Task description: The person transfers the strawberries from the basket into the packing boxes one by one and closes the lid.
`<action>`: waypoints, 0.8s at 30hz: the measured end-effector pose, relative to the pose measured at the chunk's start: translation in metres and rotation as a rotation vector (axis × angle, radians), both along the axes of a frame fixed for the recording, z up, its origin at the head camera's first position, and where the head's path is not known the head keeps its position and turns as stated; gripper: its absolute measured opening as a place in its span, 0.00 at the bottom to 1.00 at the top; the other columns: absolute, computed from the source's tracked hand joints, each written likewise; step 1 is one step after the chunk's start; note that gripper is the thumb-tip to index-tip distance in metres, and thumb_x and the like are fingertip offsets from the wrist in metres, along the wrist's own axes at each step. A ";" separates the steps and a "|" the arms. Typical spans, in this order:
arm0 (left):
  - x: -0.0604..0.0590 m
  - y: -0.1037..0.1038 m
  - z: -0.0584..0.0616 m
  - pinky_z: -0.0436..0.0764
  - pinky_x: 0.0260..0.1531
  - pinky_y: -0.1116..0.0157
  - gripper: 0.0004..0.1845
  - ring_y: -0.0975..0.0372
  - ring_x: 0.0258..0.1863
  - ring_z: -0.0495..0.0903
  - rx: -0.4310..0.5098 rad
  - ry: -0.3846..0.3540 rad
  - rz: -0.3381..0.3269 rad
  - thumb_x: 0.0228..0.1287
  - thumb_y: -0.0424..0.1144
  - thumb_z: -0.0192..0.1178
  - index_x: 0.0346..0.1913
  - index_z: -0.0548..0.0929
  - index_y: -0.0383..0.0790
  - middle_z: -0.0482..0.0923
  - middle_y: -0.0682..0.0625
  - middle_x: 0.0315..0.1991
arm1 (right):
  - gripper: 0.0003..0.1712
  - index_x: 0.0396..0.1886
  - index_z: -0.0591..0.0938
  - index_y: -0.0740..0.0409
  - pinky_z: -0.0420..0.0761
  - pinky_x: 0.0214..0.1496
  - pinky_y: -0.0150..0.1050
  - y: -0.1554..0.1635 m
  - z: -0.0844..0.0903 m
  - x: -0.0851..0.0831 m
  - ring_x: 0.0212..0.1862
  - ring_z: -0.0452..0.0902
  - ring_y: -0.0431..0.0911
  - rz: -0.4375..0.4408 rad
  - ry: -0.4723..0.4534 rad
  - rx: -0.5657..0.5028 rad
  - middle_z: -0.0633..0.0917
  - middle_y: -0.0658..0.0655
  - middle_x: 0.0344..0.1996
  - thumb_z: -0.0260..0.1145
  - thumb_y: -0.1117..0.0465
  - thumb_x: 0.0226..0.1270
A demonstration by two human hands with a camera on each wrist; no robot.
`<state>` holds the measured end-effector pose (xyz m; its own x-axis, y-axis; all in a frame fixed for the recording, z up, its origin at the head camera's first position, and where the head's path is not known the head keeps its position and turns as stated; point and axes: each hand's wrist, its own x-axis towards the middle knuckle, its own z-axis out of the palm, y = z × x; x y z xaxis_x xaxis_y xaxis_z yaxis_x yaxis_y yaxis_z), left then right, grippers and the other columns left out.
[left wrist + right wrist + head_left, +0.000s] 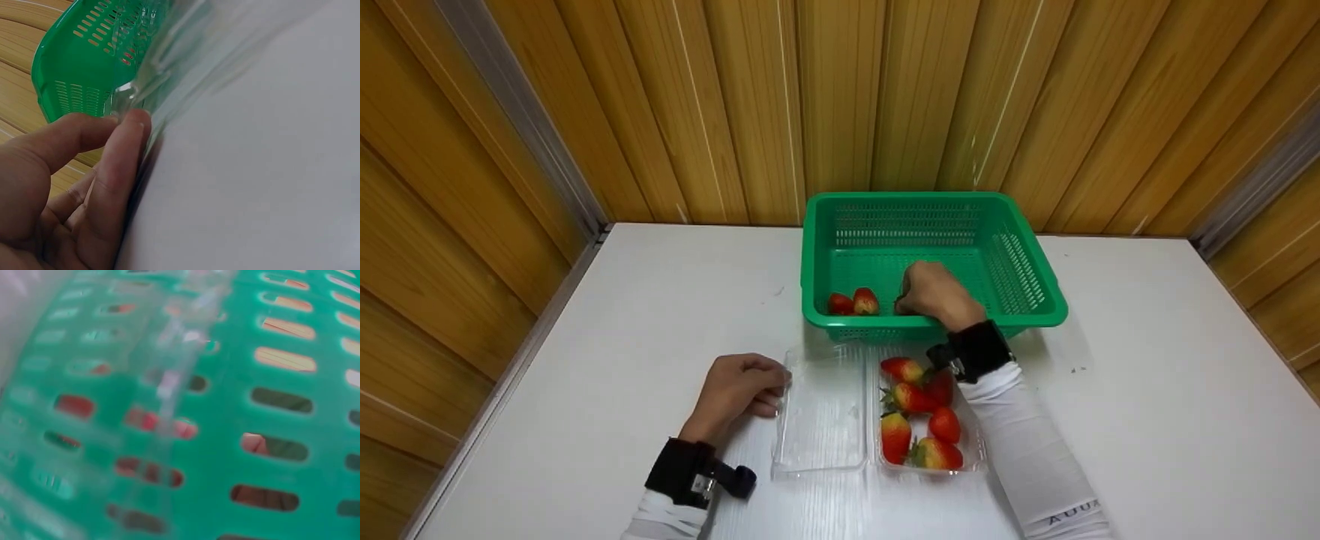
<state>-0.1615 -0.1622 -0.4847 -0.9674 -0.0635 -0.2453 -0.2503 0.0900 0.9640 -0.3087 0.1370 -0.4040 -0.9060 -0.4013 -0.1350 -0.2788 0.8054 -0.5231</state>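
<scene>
A hinged clear plastic clamshell box lies spread out on the table, its bare lid half [821, 420] at left and its filled half at right. Several strawberries [913, 397] sit in the right half. My left hand [742, 390] pinches the lid's left edge between thumb and finger [126, 152]. My right hand [936, 294] reaches over the near rim into the green basket [934, 321], fingers bent down; the rim hides the fingertips, so I cannot tell what they hold. Two strawberries [865, 301] show in the basket's near left corner.
The white table [1140, 390] runs back to a wood-patterned panel wall [840, 97]. The basket stands near the table's back edge, just behind the plastic box. Slots in the basket wall [225, 410] fill the right wrist view, with red patches behind them.
</scene>
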 end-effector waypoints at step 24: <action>-0.001 0.000 -0.001 0.90 0.25 0.63 0.08 0.59 0.21 0.85 -0.002 0.006 -0.011 0.62 0.29 0.70 0.41 0.89 0.28 0.86 0.41 0.28 | 0.24 0.09 0.66 0.47 0.51 0.22 0.33 0.012 0.008 0.005 0.20 0.53 0.38 0.008 0.100 -0.068 0.60 0.43 0.13 0.66 0.72 0.52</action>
